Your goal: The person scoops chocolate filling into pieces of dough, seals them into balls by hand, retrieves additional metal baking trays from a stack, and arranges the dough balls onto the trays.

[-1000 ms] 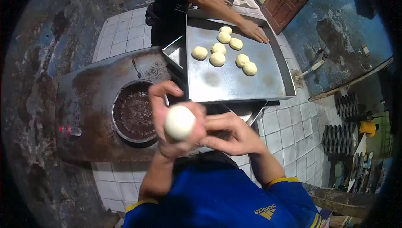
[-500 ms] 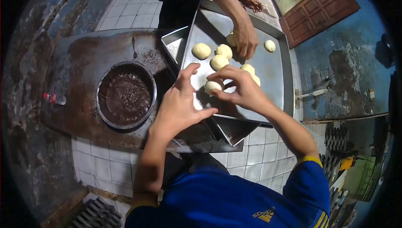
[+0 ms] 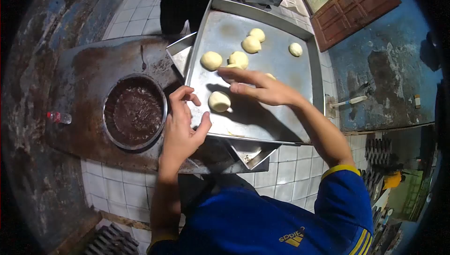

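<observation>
A pale dough ball (image 3: pixel 219 101) rests on the metal tray (image 3: pixel 290 81) near its front left, between my two hands and apart from both. My left hand (image 3: pixel 183 126) is at the tray's left edge, with thumb and fingers curved apart and nothing in them. Held over the tray, my right hand (image 3: pixel 262 88) has its fingers stretched out to the left and partly hides some of the dough. Several more dough balls lie beyond it, including one at the left (image 3: pixel 211 60) and a pair farther back (image 3: pixel 251 44).
Left of the tray, a round pan of dark brown filling (image 3: pixel 136 114) stands on the worn table (image 3: pixel 84 91). A spoon (image 3: pixel 143 58) and a red-capped bottle (image 3: pixel 59 117) lie there. Another tray (image 3: pixel 253 154) sits underneath. Across stands a person in black (image 3: pixel 176 9).
The dough ball from my right fingers now lies on the tray, and that hand has straightened out. The other person's hand has left the tray. My left hand has moved slightly down and left.
</observation>
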Demonstrator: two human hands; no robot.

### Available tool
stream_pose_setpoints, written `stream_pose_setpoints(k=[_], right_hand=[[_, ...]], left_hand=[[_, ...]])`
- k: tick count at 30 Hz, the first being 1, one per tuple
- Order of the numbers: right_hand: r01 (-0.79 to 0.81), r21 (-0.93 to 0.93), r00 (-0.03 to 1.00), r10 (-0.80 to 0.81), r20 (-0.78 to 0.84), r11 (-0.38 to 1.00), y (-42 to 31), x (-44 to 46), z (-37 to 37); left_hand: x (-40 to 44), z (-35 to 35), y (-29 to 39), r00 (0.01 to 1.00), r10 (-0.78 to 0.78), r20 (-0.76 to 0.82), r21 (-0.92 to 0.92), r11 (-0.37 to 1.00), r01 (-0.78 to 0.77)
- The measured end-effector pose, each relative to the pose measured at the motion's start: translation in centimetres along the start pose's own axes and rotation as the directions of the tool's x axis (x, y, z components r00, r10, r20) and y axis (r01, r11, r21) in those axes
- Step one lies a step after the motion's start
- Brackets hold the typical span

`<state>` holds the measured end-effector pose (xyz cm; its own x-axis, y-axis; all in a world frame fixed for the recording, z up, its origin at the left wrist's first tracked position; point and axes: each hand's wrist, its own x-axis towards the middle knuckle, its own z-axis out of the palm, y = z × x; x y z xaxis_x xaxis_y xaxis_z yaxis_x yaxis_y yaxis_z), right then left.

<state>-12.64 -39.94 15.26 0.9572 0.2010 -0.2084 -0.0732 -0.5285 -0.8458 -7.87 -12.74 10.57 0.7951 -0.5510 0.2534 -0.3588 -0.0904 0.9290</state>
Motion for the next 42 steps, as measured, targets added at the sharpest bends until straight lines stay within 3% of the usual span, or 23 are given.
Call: stream_pose_setpoints(k=[1, 3, 4, 7, 9, 13, 15, 16, 18, 19, 21, 23, 24, 25, 28, 29, 31, 34, 36, 37, 39, 40, 42], right_hand=[[-0.017, -0.301, 0.997, -0.006, -0.073, 0.953, -1.3, -1.6, -1.9], [-0.191, -0.555, 0.942, -0.009, -0.336, 0.809, -0.8, -5.3, -3.4], [-0.296, -0.611, 0.918, 0.041, -0.395, 0.734, 0.4, -6.6, -3.6], [-0.414, -0.646, 0.891, 0.139, -0.432, 0.641, 3.0, -8.8, -2.5], [-0.442, -0.636, 0.872, 0.139, -0.469, 0.633, 4.8, -8.7, -0.9], [-0.466, -0.639, 0.834, 0.061, -0.549, 0.612, 6.1, -8.6, 1.5], [-0.452, -0.606, 0.855, 0.125, -0.503, 0.654, 4.8, -9.0, 0.9], [-0.462, -0.596, 0.849, 0.133, -0.512, 0.657, 3.8, -9.7, 0.5], [-0.31, -0.066, 0.917, 0.28, -0.283, 0.948, 2.4, -11.9, -0.5], [-0.208, 0.214, 0.943, 0.254, -0.214, 0.954, 2.1, -13.1, 0.1], [-0.052, 0.467, 0.93, 0.213, -0.299, 0.883, -0.4, -14.3, 2.6], [0.058, 0.605, 0.887, 0.238, -0.396, 0.794, -3.5, -14.3, 5.5], [0.083, 0.566, 0.832, 0.255, -0.492, 0.82, -5.0, -13.3, 7.0], [0.1, 0.526, 0.77, 0.269, -0.579, 0.845, -6.4, -11.9, 8.6], [0.129, 0.358, 0.658, 0.191, -0.728, 0.925, -8.0, -6.9, 13.4], [0.104, 0.344, 0.653, 0.197, -0.731, 0.933, -9.0, -5.1, 14.9], [0.289, 0.269, 0.607, 0.041, -0.794, 0.919, -11.5, -1.4, 17.3], [0.434, 0.351, 0.547, 0.067, -0.835, 0.83, -13.8, 3.5, 20.6], [0.377, 0.34, 0.511, 0.113, -0.852, 0.862, -15.2, 6.8, 22.5], [0.317, 0.324, 0.46, 0.154, -0.875, 0.892, -15.6, 8.2, 23.3], [0.312, 0.365, 0.505, 0.173, -0.846, 0.877, -16.7, 10.4, 23.9], [0.337, 0.414, 0.535, 0.189, -0.823, 0.846, -17.1, 11.1, 24.2], [0.329, 0.544, 0.661, 0.224, -0.717, 0.772, -17.2, 11.5, 24.1]], left_hand=[[0.3, 0.0, 1.0, 0.997, -0.078, 0.029, 0.053, 0.996, 0.076], [1.1, 0.3, 2.7, 0.991, -0.115, 0.07, 0.112, 0.988, 0.106], [1.8, 0.7, 2.9, 0.991, -0.044, 0.124, 0.195, 0.981, 0.019], [4.3, 3.7, 3.5, 0.955, 0.071, 0.289, 0.21, 0.968, -0.136], [6.2, 6.6, 3.3, 0.817, 0.285, 0.502, 0.205, 0.878, -0.432], [9.2, 11.9, 2.3, 0.703, 0.209, 0.679, 0.155, 0.896, -0.416], [10.2, 13.5, 1.2, 0.626, 0.051, 0.779, 0.249, 0.89, -0.382], [10.4, 13.6, 1.1, 0.633, 0.012, 0.774, 0.279, 0.891, -0.358], [10.4, 12.9, 1.0, 0.64, -0.016, 0.768, 0.302, 0.891, -0.34], [10.3, 12.3, 1.5, 0.656, -0.05, 0.753, 0.33, 0.891, -0.311], [9.7, 10.9, 2.0, 0.665, -0.114, 0.739, 0.379, 0.885, -0.27], [7.4, 8.6, 2.2, 0.818, 0.04, 0.574, -0.101, 0.995, 0.022], [6.1, 7.1, 3.1, 0.806, -0.019, 0.591, -0.324, 0.91, 0.259], [4.5, 4.8, 5.9, 0.791, -0.111, 0.601, -0.401, 0.815, 0.419], [1.4, 1.9, 4.9, 0.941, -0.068, 0.331, -0.431, 0.876, 0.215], [1.0, 0.6, 4.2, 0.943, -0.082, 0.323, -0.429, 0.875, 0.223], [0.9, -2.3, 3.1, 0.996, -0.082, 0.026, -0.49, 0.867, 0.084], [0.6, -6.7, 0.8, 0.988, -0.087, -0.126, -0.517, 0.856, 0.01], [0.5, -8.8, -0.1, 0.969, -0.032, -0.245, -0.479, 0.873, -0.092], [0.3, -10.1, 0.8, 0.959, -0.084, -0.271, -0.41, 0.911, -0.036], [0.1, -13.7, -1.7, 0.993, -0.07, -0.095, -0.565, 0.825, 0.003], [0.5, -14.8, -2.7, 0.992, -0.128, 0.021, -0.869, 0.488, 0.081], [-0.4, -17.9, -3.0, 0.96, -0.243, 0.137, -0.88, 0.415, 0.23]])
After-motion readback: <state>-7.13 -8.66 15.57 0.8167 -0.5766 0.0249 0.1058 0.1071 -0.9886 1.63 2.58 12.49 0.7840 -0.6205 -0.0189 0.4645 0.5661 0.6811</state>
